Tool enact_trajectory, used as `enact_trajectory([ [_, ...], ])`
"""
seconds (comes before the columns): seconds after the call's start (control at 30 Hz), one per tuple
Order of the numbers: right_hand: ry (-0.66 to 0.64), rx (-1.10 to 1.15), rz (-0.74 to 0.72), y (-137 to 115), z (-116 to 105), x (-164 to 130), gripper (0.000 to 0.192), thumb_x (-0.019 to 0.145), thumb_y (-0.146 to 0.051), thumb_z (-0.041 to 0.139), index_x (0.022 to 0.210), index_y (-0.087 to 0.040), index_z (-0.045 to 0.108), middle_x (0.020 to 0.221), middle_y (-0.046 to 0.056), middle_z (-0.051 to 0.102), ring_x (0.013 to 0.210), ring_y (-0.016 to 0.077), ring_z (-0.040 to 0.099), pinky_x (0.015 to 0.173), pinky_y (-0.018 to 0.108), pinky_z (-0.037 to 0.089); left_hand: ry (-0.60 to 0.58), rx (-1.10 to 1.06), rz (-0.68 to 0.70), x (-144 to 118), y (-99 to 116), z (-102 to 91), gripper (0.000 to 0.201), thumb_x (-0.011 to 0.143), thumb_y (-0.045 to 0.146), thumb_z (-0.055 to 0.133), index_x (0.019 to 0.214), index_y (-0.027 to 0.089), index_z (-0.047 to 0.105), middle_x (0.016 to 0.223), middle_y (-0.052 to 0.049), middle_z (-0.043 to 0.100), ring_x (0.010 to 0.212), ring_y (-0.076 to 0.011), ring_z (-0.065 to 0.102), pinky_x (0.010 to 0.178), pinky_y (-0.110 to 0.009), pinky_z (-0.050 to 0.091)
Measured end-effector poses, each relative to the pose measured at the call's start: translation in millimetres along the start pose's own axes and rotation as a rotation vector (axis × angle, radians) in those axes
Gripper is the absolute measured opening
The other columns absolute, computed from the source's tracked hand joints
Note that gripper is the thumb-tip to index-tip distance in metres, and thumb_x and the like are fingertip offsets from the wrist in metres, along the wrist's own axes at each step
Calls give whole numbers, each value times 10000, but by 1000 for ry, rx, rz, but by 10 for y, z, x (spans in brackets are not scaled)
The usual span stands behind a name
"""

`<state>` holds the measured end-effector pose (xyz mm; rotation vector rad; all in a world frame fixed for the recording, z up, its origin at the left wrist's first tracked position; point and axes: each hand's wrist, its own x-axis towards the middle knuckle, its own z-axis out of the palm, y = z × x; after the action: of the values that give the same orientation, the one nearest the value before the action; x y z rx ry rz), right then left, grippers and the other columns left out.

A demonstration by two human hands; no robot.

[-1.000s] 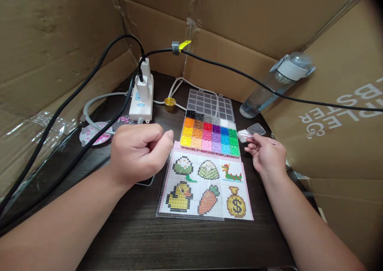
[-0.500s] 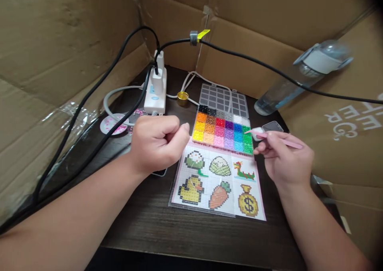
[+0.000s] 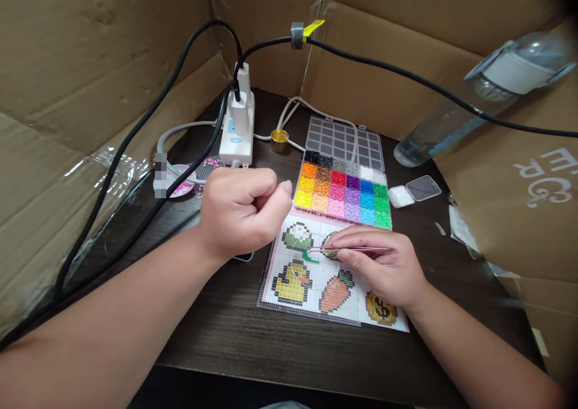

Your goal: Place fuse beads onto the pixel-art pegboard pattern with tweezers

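My right hand [image 3: 383, 270] rests on the clear square pegboard over its pink-edged pattern sheet [image 3: 316, 276], near the desk's front edge at the middle. Its fingers [image 3: 356, 253] are pinched nearly shut on thin pink tweezers [image 3: 350, 249], tips aimed left at the green stem below the white-and-green figure. Whether a bead sits in the tips, cannot tell; too small. Left hand [image 3: 241, 213] curled into a loose fist above the board's left edge, fingers closed; nothing visible in it, though the inside of the fist is hidden. Risks, as I judge them: the heel of my right hand lies across the carrot and money-bag figures, so a slide could scrape any loose beads off their pegs. Squeezing the tweezers too hard may flick a bead away onto the dark wood desk [image 3: 271, 355]. The open multicoloured bead tray [image 3: 343, 189] sits touching the board's far edge; a nudge of the board could jolt it and mix colours. The small white bead dish with clear lid [image 3: 413, 192] lies just right of the tray. The black cable [image 3: 406, 74] hangs across above; a raised hand could snag it. The clear water bottle [image 3: 478, 102] leans against the cardboard at the far right corner and might slip.
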<state>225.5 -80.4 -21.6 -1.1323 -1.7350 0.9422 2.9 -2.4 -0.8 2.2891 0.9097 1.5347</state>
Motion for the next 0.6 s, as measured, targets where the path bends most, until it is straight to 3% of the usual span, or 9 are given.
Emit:
enact_trajectory([
  [0.6,2,-47,38,17,49,-2,122,810,-142,675,872,-205,759,872,45,753,801,155,706,721,250,575,17,-12,17,-2,-7,13,457,751,90,602,469,153,249,414,54,273,394,-31,245,393,-264,190],
])
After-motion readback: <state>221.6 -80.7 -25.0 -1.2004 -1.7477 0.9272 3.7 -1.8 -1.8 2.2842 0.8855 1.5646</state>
